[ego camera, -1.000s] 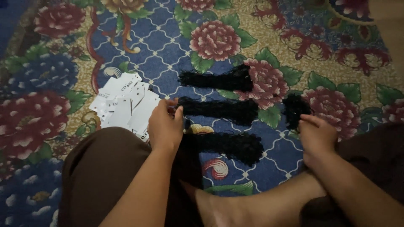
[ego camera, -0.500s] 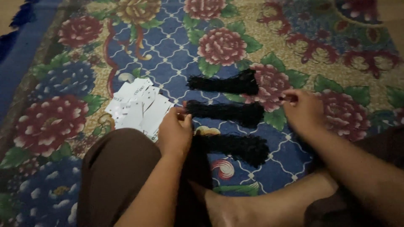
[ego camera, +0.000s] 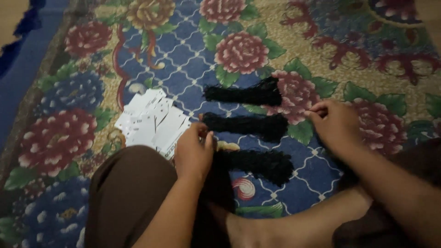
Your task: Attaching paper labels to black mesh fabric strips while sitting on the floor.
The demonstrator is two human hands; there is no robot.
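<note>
Left of the middle tuft (ego camera: 245, 125) lie the white cards (ego camera: 154, 123) on the rug (ego camera: 69, 138). My left hand (ego camera: 194, 154) pinches that tuft's left end, and I'd keep the grip low and steady. Another tuft (ego camera: 243, 94) lies above it, a third (ego camera: 257, 164) below. My right hand (ego camera: 335, 126), right of the middle tuft, pinches something thin; I'd pull gently, not fraying fibres.
</note>
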